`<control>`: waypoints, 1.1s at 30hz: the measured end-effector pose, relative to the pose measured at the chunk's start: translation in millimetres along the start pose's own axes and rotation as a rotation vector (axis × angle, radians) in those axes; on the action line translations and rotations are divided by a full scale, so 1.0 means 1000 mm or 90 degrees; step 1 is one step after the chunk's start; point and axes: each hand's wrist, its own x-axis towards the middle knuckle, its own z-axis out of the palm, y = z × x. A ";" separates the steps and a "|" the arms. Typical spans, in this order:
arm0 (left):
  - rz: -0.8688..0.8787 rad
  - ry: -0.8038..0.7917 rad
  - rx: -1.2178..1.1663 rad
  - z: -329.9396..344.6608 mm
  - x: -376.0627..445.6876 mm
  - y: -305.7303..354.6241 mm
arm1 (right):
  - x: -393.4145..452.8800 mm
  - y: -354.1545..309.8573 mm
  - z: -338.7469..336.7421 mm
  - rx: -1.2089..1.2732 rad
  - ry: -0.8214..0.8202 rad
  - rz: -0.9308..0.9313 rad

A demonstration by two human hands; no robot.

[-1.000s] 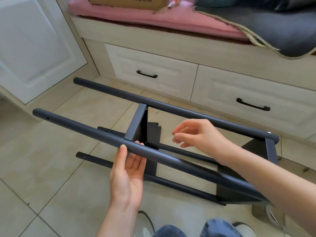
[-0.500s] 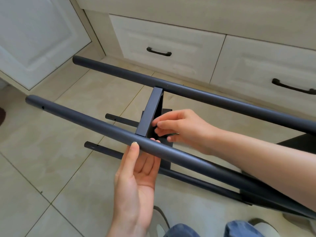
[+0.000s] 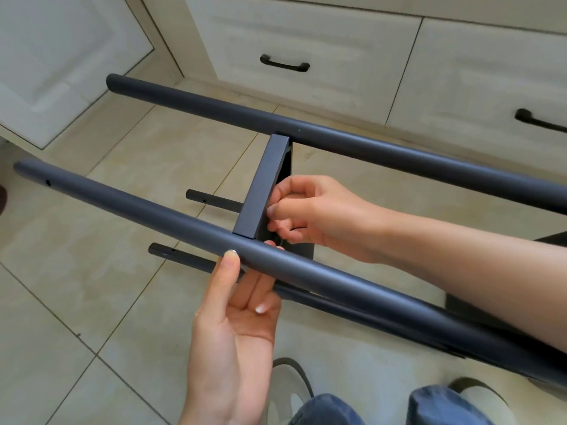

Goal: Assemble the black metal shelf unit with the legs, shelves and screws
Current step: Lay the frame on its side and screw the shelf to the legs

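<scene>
Shelf unit [image 3: 260,191] on its side on the floor [image 3: 92,271], middle shelf upright between the legs. Right hand [image 3: 310,213] pinching something small, probably a screw, at its near corner; left hand [image 3: 242,305] steadying the near leg [image 3: 306,271], fingers curled behind. Could cross-thread or drop if leg shifts.

Four black legs are being counted: the near upper leg [image 3: 153,210], the far upper leg [image 3: 245,115], and two lower legs, one [image 3: 211,201] behind the other [image 3: 181,256]. One shelf [image 3: 260,191] is being seen edge-on between the upper legs. Two hands are being shown, the left hand [image 3: 236,329] and the right hand [image 3: 310,216]. Two drawer handles are being counted, one [image 3: 284,63] on each drawer, the other [image 3: 540,120] at the right edge.
</scene>
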 end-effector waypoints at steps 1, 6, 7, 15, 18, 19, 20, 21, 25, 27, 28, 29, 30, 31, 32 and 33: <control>0.003 0.003 0.006 0.001 0.000 0.000 | 0.000 0.000 -0.002 -0.003 -0.012 -0.003; 0.013 0.010 0.021 0.005 -0.002 0.001 | 0.000 0.004 -0.008 0.003 -0.044 0.005; 0.015 0.015 0.023 0.005 -0.002 0.000 | 0.001 0.006 -0.009 0.007 -0.049 0.008; 0.031 0.049 0.031 0.010 -0.002 -0.001 | 0.001 0.010 -0.007 0.070 -0.110 -0.005; 0.036 0.061 0.031 0.010 -0.001 -0.002 | -0.001 0.010 -0.005 0.079 -0.141 -0.003; 0.039 0.063 0.031 0.010 0.000 -0.002 | -0.001 0.010 -0.004 0.080 -0.149 -0.002; 0.042 0.063 0.033 0.010 0.000 -0.003 | 0.000 0.010 -0.003 0.078 -0.155 -0.002; 0.045 0.065 0.035 0.010 0.001 -0.003 | 0.000 0.010 -0.002 0.075 -0.158 0.000; 0.052 0.073 0.043 0.009 0.004 -0.005 | 0.002 0.013 -0.001 0.088 -0.167 0.008; 0.054 0.073 0.043 0.008 0.004 -0.005 | 0.002 0.013 0.000 0.102 -0.172 0.012; 0.055 0.073 0.044 0.008 0.005 -0.005 | 0.003 0.014 0.000 0.109 -0.172 0.015; 0.056 0.073 0.045 0.008 0.005 -0.005 | 0.003 0.014 0.000 0.114 -0.170 0.018; 0.057 0.073 0.046 0.008 0.006 -0.006 | 0.004 0.014 0.001 0.120 -0.167 0.021; 0.056 0.075 0.047 0.007 0.006 -0.006 | 0.004 0.014 0.002 0.127 -0.164 0.025; 0.055 0.078 0.047 0.007 0.007 -0.006 | 0.004 0.014 0.002 0.134 -0.164 0.029; 0.053 0.081 0.047 0.007 0.007 -0.006 | 0.004 0.014 0.002 0.138 -0.168 0.032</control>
